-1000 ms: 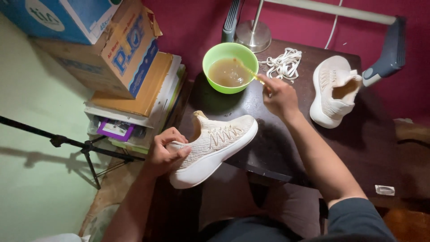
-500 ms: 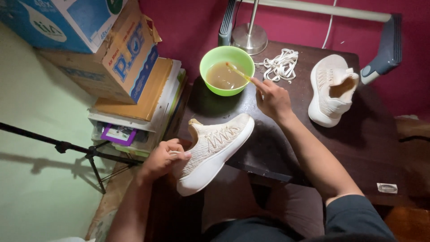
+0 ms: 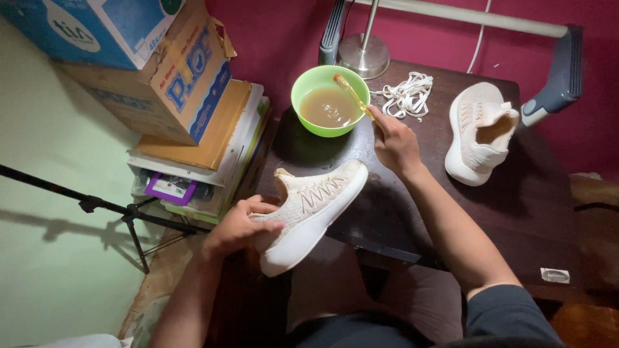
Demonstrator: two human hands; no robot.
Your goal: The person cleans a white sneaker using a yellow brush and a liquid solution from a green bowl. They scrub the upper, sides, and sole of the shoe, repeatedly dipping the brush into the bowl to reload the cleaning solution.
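Observation:
My left hand (image 3: 240,225) grips the heel end of a cream knit sneaker (image 3: 308,212) that rests with its toe on the dark wooden table (image 3: 516,212) and its heel off the front edge. My right hand (image 3: 394,142) holds a yellow toothbrush (image 3: 351,95) raised over a green bowl (image 3: 329,100) of murky brown water, bristles up above the liquid. A second cream sneaker (image 3: 478,132) lies on the table to the right, apart from both hands. White laces (image 3: 407,93) lie in a heap behind my right hand.
Cardboard boxes (image 3: 155,58) sit on a stack of books and papers (image 3: 206,154) at the left. A black tripod leg (image 3: 97,206) crosses the green wall. A metal lamp base (image 3: 365,55) stands behind the bowl; a grey bar (image 3: 554,71) at the right.
My right hand has lifted the toothbrush out of the brown water and it now points up over the bowl. My left hand keeps its hold on the sneaker.

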